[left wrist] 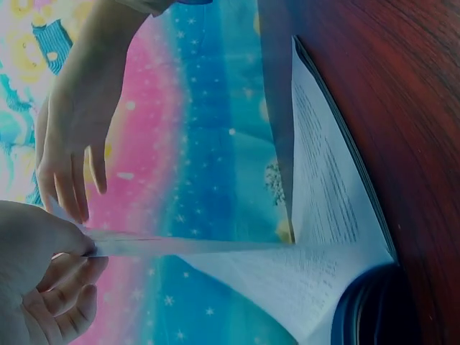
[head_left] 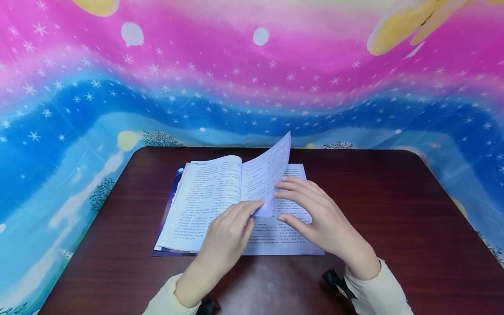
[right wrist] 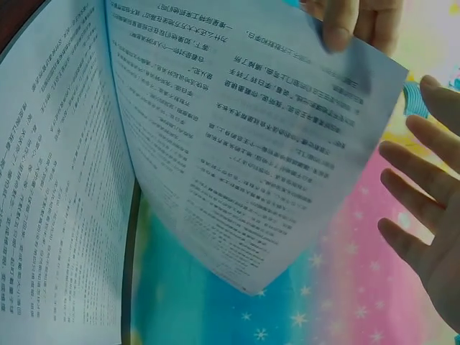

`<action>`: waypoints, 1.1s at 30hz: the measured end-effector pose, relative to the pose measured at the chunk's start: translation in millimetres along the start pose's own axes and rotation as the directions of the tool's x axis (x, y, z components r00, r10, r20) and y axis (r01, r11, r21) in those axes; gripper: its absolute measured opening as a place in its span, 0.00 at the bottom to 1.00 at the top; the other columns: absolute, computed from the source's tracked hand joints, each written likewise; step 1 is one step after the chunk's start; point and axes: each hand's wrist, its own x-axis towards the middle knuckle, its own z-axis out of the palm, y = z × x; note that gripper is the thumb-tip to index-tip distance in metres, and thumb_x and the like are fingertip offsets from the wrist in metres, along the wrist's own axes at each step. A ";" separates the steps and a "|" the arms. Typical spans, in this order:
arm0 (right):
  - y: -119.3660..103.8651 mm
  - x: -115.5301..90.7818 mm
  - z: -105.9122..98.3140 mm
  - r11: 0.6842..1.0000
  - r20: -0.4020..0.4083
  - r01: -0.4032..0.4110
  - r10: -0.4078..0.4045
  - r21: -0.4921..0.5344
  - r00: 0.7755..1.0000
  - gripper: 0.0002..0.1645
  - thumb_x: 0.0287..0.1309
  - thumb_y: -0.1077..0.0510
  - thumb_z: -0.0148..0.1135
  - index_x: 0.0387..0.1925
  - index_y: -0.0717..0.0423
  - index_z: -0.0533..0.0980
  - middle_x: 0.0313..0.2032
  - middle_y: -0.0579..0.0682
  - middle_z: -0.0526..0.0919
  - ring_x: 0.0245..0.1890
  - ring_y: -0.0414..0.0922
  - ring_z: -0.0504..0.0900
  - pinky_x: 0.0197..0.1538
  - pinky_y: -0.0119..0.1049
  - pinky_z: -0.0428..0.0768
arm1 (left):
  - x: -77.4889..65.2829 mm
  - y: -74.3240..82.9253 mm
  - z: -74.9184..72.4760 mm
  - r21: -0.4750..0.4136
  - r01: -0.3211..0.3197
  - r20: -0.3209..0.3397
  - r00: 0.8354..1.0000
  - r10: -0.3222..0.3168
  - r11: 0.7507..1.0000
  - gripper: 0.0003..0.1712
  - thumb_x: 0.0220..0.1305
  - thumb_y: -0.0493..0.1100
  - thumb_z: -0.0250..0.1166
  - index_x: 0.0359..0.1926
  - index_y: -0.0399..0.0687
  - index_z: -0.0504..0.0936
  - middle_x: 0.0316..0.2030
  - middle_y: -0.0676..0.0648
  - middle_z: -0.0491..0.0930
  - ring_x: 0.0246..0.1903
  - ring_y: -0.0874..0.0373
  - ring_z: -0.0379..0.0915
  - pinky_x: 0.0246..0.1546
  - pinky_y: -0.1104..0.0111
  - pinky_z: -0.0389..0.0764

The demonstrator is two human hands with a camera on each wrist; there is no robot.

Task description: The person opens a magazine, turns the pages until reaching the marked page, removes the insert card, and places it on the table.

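An open book point(head_left: 197, 197) with printed pages lies on the table. One page point(head_left: 264, 175) stands lifted from the right side, its far corner raised. My left hand point(head_left: 230, 234) pinches this page near its lower edge between thumb and fingers; the left wrist view shows the page point(left wrist: 180, 246) edge-on in that grip. Beside the page's free edge, my right hand point(head_left: 315, 214) has its fingers spread. In the right wrist view a gap separates the right hand point(right wrist: 431, 187) from the printed page point(right wrist: 237, 136).
The dark reddish-brown table point(head_left: 393, 210) reaches out on both sides of the book. Behind it hangs a pink and blue cloth point(head_left: 220, 78) with snowflakes. A black strap point(head_left: 338, 282) is at the right sleeve.
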 end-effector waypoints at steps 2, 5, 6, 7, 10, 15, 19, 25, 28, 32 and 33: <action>-1.4 -0.9 -1.9 1.000 -0.006 0.014 -0.014 0.003 1.000 0.30 0.70 0.38 0.53 0.58 0.55 0.78 0.61 0.51 0.77 0.66 0.50 0.70 0.71 0.44 0.61 | -1.6 -2.3 -2.5 0.008 0.029 -0.008 1.000 -0.029 1.000 0.23 0.60 0.30 0.68 0.57 0.44 0.80 0.49 0.47 0.83 0.47 0.56 0.81 0.43 0.66 0.83; -1.0 -4.3 -4.7 1.000 -0.004 0.024 -0.024 -0.007 1.000 0.30 0.70 0.38 0.52 0.58 0.55 0.78 0.61 0.51 0.78 0.65 0.50 0.71 0.70 0.41 0.61 | -5.1 -7.3 -7.3 0.019 0.065 -0.023 0.998 -0.064 0.998 0.26 0.58 0.29 0.70 0.58 0.43 0.79 0.49 0.46 0.83 0.48 0.55 0.81 0.44 0.64 0.83; -0.4 -6.1 -5.7 1.000 0.002 0.022 -0.022 -0.014 1.000 0.30 0.70 0.38 0.52 0.58 0.55 0.78 0.61 0.51 0.78 0.64 0.50 0.72 0.70 0.40 0.62 | -6.7 -9.5 -9.2 0.022 0.076 -0.030 0.997 -0.075 0.997 0.27 0.57 0.29 0.70 0.58 0.43 0.79 0.49 0.46 0.83 0.48 0.54 0.81 0.44 0.64 0.83; 0.7 -8.1 -6.7 1.000 0.011 0.017 -0.017 -0.019 1.000 0.29 0.70 0.38 0.52 0.58 0.55 0.78 0.60 0.51 0.78 0.64 0.49 0.72 0.70 0.40 0.62 | -8.6 -12.2 -11.1 0.028 0.084 -0.041 0.996 -0.083 0.996 0.27 0.57 0.28 0.70 0.59 0.43 0.79 0.49 0.45 0.83 0.47 0.55 0.81 0.44 0.64 0.84; 5.3 -15.9 -9.4 0.999 0.052 -0.017 0.019 -0.047 0.998 0.30 0.70 0.37 0.51 0.59 0.52 0.78 0.61 0.49 0.77 0.63 0.48 0.72 0.69 0.39 0.62 | -15.6 -21.3 -17.1 0.046 0.106 -0.080 0.992 -0.102 0.993 0.30 0.55 0.28 0.71 0.60 0.43 0.78 0.49 0.45 0.83 0.43 0.56 0.81 0.38 0.64 0.84; 15.9 -33.8 -9.4 0.994 0.108 -0.063 0.073 -0.094 0.992 0.28 0.70 0.38 0.52 0.59 0.50 0.77 0.60 0.47 0.78 0.62 0.47 0.73 0.67 0.41 0.65 | -28.5 -35.1 -26.9 0.066 0.176 -0.109 0.980 -0.168 0.982 0.33 0.54 0.28 0.73 0.62 0.43 0.76 0.47 0.45 0.83 0.35 0.59 0.79 0.28 0.65 0.80; 22.6 -47.5 -5.7 0.986 0.161 -0.118 0.137 -0.122 0.977 0.24 0.64 0.48 0.66 0.59 0.49 0.78 0.59 0.45 0.78 0.61 0.46 0.74 0.63 0.46 0.69 | -35.8 -42.1 -33.5 0.060 0.238 -0.119 0.966 -0.230 0.969 0.35 0.53 0.28 0.74 0.62 0.44 0.75 0.44 0.45 0.83 0.35 0.58 0.78 0.29 0.65 0.81; 29.7 -61.9 -2.1 0.970 0.229 -0.182 0.217 -0.163 0.949 0.25 0.57 0.54 0.72 0.57 0.51 0.79 0.58 0.46 0.80 0.59 0.48 0.76 0.60 0.52 0.72 | -42.4 -47.4 -42.3 0.045 0.292 -0.150 0.948 -0.282 0.955 0.36 0.53 0.24 0.72 0.63 0.44 0.75 0.52 0.43 0.81 0.39 0.54 0.80 0.32 0.61 0.84; 34.7 -68.3 -0.8 0.967 0.238 -0.182 0.221 -0.177 0.946 0.24 0.56 0.54 0.72 0.55 0.53 0.80 0.57 0.47 0.80 0.58 0.48 0.77 0.59 0.52 0.73 | -46.9 -50.0 -45.6 0.061 0.315 -0.167 0.939 -0.301 0.947 0.35 0.54 0.24 0.70 0.63 0.45 0.76 0.53 0.43 0.81 0.39 0.54 0.81 0.30 0.61 0.83; 41.9 -75.9 0.3 0.963 0.251 -0.180 0.228 -0.201 0.941 0.23 0.55 0.54 0.73 0.53 0.54 0.81 0.55 0.48 0.81 0.57 0.49 0.78 0.58 0.51 0.74 | -53.4 -54.4 -49.5 0.077 0.347 -0.186 0.926 -0.328 0.935 0.33 0.56 0.25 0.69 0.63 0.46 0.76 0.52 0.43 0.82 0.37 0.54 0.81 0.28 0.59 0.82; 43.7 -77.8 0.2 0.961 0.257 -0.182 0.233 -0.209 0.938 0.23 0.55 0.54 0.73 0.53 0.54 0.81 0.55 0.48 0.82 0.57 0.49 0.78 0.58 0.51 0.74 | -54.9 -55.5 -50.5 0.082 0.355 -0.189 0.923 -0.335 0.931 0.32 0.57 0.25 0.69 0.62 0.46 0.77 0.51 0.43 0.82 0.37 0.54 0.81 0.28 0.59 0.82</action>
